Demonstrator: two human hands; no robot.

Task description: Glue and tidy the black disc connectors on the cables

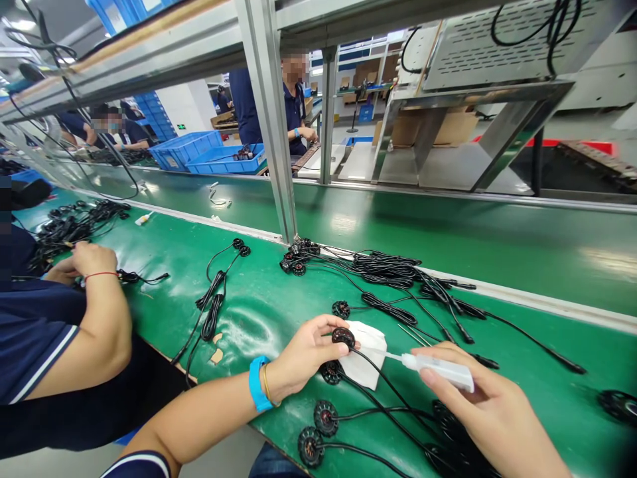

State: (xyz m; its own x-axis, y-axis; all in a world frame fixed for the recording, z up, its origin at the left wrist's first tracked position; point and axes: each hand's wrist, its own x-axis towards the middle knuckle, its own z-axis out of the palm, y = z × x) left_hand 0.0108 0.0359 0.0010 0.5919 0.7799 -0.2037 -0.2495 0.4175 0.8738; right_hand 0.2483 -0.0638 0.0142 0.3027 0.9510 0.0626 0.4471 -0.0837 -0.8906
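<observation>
My left hand, with a blue wristband, pinches a small black round part with a black cable, held against a white tissue on the green bench. My right hand grips a small white glue bottle; its thin nozzle points left toward the round part. Three more black round parts with cables lie just below my hands near the bench's front edge.
A bundle of black cables lies behind my hands, and another cable to the left. A co-worker's arm rests at the left by a cable pile. A metal post stands mid-bench. Blue crates and other people are beyond.
</observation>
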